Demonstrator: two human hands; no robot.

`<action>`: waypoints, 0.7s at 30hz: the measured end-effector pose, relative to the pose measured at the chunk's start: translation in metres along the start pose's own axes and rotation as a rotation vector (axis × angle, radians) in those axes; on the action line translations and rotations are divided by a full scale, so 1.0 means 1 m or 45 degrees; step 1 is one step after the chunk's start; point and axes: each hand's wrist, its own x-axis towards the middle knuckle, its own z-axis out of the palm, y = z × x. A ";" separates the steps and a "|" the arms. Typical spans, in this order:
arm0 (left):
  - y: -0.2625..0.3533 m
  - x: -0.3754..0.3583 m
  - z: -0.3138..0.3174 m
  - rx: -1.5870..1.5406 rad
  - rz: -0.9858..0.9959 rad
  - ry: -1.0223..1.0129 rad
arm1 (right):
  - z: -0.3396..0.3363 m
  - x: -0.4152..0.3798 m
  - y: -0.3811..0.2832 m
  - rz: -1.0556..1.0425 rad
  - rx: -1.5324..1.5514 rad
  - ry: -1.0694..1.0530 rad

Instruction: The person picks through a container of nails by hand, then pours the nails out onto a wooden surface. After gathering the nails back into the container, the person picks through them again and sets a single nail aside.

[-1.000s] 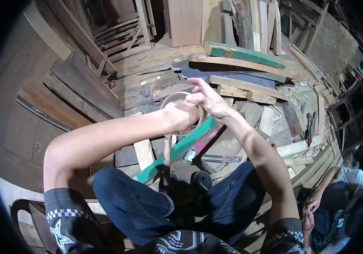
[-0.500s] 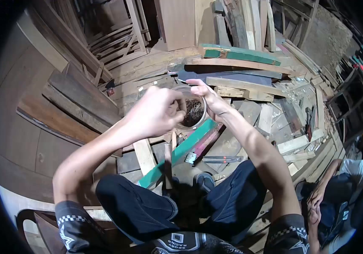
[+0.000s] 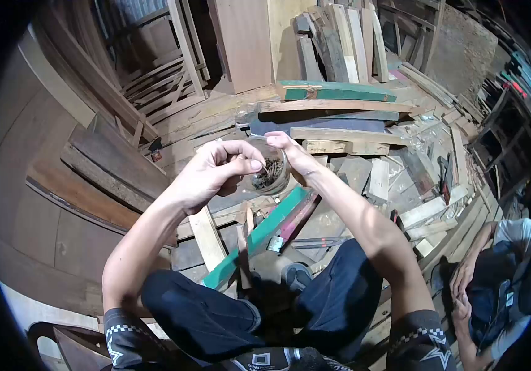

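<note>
- Head view: my right hand [image 3: 297, 154] was curled against the clear jar [image 3: 280, 183], gripping it.
- My left hand [image 3: 213, 172] was at the jar's mouth, thumb and fingertips drawn together; I could not tell whether they pinched anything.
- Dark pieces [image 3: 270, 173] lay inside the jar.
- A green beam [image 3: 265, 230] lay on my side of the jar.

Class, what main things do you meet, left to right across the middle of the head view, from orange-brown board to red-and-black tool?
Orange-brown board, left hand, clear container, right hand, pale wood block, red-and-black tool.
</note>
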 end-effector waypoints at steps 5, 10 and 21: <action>0.006 0.008 0.021 0.079 0.118 -0.001 | -0.010 0.002 0.004 0.063 -0.002 -0.018; 0.024 0.023 0.058 0.075 0.179 -0.136 | -0.026 -0.005 0.006 -0.311 0.043 -0.222; 0.044 0.051 0.130 0.082 0.229 -0.351 | -0.015 -0.017 -0.009 -0.307 0.137 0.171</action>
